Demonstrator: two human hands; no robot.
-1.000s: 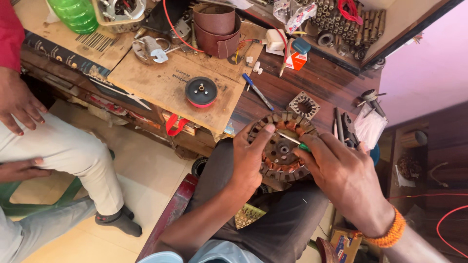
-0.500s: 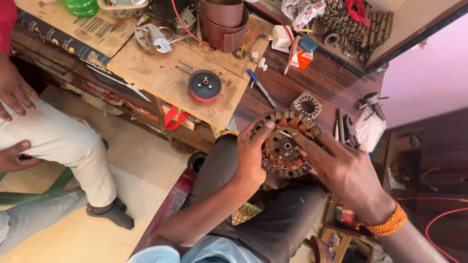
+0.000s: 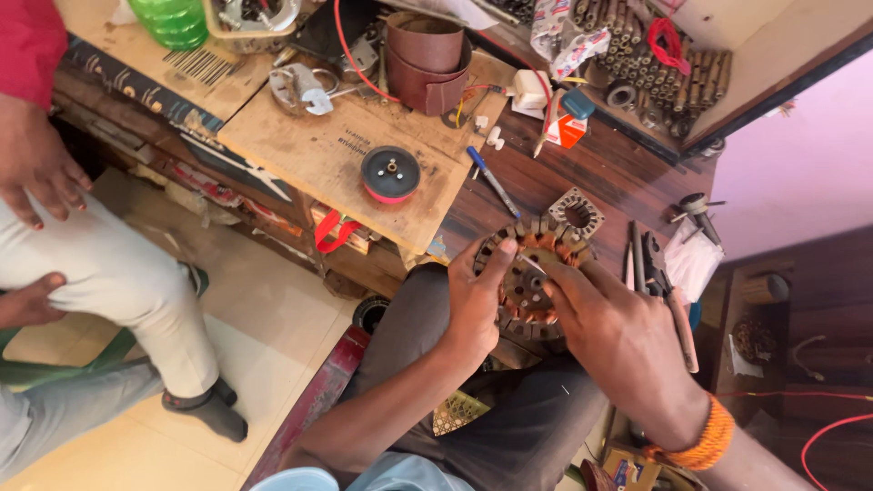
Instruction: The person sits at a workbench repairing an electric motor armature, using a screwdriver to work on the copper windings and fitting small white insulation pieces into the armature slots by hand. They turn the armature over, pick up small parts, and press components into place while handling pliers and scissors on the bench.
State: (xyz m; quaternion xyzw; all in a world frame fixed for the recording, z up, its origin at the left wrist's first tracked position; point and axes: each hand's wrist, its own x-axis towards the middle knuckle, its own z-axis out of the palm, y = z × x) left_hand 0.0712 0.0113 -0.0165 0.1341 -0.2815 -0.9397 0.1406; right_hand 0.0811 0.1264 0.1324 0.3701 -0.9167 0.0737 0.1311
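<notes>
A round motor stator [image 3: 536, 244] with copper windings rests on my lap at the edge of a dark wooden bench. My left hand [image 3: 475, 298] grips its left rim, the index finger lying across the top. My right hand [image 3: 611, 327] covers the right side, fingers pressed on the hub, pinching a thin light-coloured strip [image 3: 532, 265] over the slots. An orange band sits on my right wrist.
A black and red spool [image 3: 391, 174] lies on a plywood board [image 3: 318, 150]. A blue pen [image 3: 494, 181], a small square stator [image 3: 576, 212], pliers [image 3: 662, 277] and brown tape rolls [image 3: 427, 62] lie nearby. Another person sits at left, one hand [image 3: 36, 173] on a knee.
The view has shifted slightly. My right hand has moved further over the stator's hub, and the left index finger now lies across its top.
</notes>
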